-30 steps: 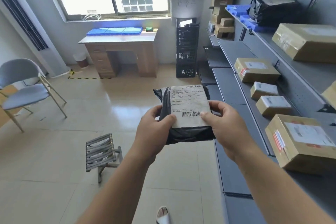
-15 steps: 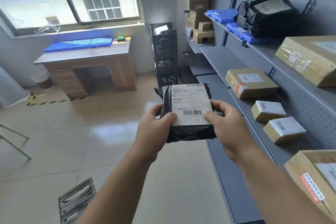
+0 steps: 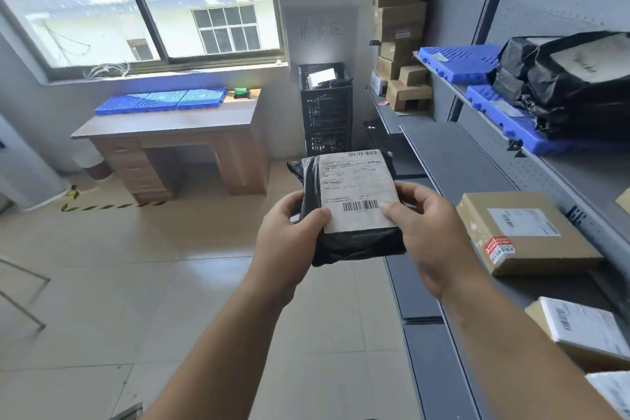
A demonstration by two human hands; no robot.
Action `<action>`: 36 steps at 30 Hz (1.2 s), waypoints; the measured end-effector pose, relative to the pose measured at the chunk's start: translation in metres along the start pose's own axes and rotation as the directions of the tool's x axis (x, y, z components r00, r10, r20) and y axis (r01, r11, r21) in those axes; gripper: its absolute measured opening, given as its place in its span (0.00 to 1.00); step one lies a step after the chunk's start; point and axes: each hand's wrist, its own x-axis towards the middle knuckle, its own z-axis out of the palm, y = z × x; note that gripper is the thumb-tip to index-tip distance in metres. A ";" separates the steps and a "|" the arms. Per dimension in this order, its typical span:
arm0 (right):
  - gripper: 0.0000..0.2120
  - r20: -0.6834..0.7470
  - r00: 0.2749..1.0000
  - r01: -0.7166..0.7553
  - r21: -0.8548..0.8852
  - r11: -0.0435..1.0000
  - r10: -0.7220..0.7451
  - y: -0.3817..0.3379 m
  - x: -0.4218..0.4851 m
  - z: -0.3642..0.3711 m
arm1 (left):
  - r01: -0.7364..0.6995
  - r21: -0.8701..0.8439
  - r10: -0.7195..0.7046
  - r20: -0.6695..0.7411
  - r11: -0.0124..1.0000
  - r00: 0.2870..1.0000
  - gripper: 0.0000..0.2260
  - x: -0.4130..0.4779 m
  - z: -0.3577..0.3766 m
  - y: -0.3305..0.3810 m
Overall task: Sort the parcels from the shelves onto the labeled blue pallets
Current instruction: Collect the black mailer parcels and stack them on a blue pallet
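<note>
Head view: black parcel (image 3: 358, 244) gripped by left hand (image 3: 286, 242) and right hand (image 3: 433, 242).
Could slip and fall if held too loosely.

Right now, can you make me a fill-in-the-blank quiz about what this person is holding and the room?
The left hand and right hand grip one parcel wrapped in ____ plastic.
On the desk lie ____ blue pallets side by side.
The parcel's white label carries a printed ____ between the thumbs.
Missing words: black; three; barcode.
</note>
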 end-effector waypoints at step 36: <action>0.14 -0.583 0.762 0.210 -0.192 0.959 -0.283 -0.066 0.392 -0.061 | -0.053 -0.089 0.097 0.622 0.995 0.777 0.12 0.468 0.253 0.106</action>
